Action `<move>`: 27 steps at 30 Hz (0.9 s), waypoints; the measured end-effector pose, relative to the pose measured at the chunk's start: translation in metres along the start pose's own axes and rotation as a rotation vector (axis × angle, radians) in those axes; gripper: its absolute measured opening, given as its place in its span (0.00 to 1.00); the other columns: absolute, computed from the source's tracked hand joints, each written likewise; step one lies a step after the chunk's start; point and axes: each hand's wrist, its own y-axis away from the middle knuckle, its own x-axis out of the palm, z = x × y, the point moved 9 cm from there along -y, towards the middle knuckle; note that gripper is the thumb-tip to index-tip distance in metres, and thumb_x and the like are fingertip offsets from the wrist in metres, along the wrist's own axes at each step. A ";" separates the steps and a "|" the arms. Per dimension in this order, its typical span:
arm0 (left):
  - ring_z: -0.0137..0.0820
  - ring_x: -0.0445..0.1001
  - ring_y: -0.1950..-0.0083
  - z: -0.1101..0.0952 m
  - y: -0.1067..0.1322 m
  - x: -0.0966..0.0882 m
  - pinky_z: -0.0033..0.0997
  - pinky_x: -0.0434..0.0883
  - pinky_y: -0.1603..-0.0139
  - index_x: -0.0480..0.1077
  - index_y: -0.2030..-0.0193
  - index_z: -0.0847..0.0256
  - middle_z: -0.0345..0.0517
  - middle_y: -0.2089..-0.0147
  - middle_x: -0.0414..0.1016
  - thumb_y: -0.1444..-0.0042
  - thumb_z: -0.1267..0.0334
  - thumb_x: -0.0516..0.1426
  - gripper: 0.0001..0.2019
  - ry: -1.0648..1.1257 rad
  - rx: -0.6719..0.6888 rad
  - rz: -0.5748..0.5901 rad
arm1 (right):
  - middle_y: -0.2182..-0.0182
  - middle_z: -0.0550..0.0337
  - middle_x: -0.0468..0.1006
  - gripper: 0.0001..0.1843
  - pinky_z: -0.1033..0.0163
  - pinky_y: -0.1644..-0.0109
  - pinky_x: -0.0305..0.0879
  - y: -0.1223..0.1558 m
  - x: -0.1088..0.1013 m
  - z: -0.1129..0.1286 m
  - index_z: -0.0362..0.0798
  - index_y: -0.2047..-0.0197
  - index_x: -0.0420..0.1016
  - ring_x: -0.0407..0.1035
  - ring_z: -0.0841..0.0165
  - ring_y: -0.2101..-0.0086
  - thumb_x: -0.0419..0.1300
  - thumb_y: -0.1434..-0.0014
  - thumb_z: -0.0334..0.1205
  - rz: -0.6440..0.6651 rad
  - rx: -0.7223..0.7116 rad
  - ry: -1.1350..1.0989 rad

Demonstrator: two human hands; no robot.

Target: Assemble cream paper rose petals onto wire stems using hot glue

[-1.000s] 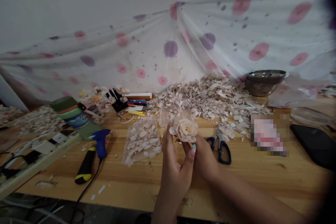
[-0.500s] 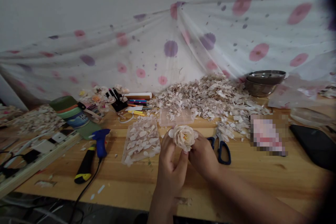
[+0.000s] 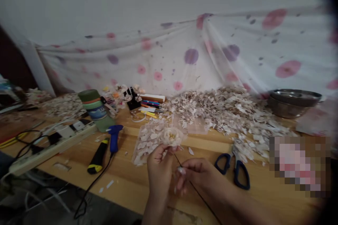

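Cream flower [image 3: 172, 136], many-petalled with a yellowish centre, sits at the fingertips of the left hand [image 3: 160, 168], bloom uppermost; that hand is clamped on it just under the petals. A thin dark stem [image 3: 200, 197] slants down from the flower toward the wearer, running past the right hand [image 3: 202, 172], whose thumb and finger are together on it; slight blur here. Just beyond the left hand: clear tray [image 3: 136, 149] of loose pale petals. Farther beyond both hands: a 2nd tray [image 3: 200, 127] and a large petal heap [image 3: 224, 109]. Near the right hand, on its right: scissors [image 3: 236, 172] with 2 blue handle loops, lying on the wooden tabletop [image 3: 126, 175]. Left of the left hand, well apart: blue glue gun [image 3: 114, 139], beside it a black-and-yellow handle [image 3: 99, 156]; beyond these, a green bottle [image 3: 92, 104], tilted. Farthest left: power strip [image 3: 87, 130] with plugs. Far beyond the right hand, rightward: metal bowls [image 3: 287, 107].
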 end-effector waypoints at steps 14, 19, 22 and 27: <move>0.27 0.70 0.74 0.037 0.012 -0.010 0.24 0.66 0.71 0.68 0.78 0.63 0.43 0.78 0.71 0.47 0.54 0.56 0.15 0.048 -0.156 0.193 | 0.83 0.65 0.71 0.23 0.70 0.82 0.52 -0.002 0.001 -0.042 0.45 0.71 0.69 0.58 0.77 0.86 0.65 0.56 0.59 -0.133 0.158 0.004; 0.21 0.53 0.89 0.063 0.008 -0.046 0.21 0.51 0.87 0.61 0.81 0.61 0.34 0.87 0.57 0.51 0.46 0.56 0.21 0.123 -0.315 0.102 | 0.81 0.63 0.71 0.12 0.67 0.75 0.55 0.003 -0.019 -0.017 0.47 0.78 0.67 0.62 0.73 0.78 0.62 0.48 0.43 -0.238 0.111 0.604; 0.19 0.49 0.89 0.069 0.004 -0.064 0.20 0.46 0.89 0.61 0.82 0.60 0.32 0.89 0.54 0.55 0.50 0.59 0.18 0.159 -0.314 -0.010 | 0.78 0.61 0.73 0.10 0.65 0.71 0.59 -0.008 -0.019 0.002 0.48 0.76 0.68 0.65 0.70 0.74 0.58 0.45 0.41 -0.196 0.015 0.792; 0.21 0.52 0.87 0.065 0.000 -0.099 0.20 0.48 0.87 0.64 0.83 0.60 0.33 0.90 0.56 0.60 0.61 0.60 0.10 0.165 -0.276 -0.143 | 0.76 0.60 0.73 0.06 0.64 0.69 0.60 -0.048 -0.008 0.023 0.49 0.74 0.69 0.65 0.68 0.74 0.58 0.47 0.40 -0.126 -0.092 0.818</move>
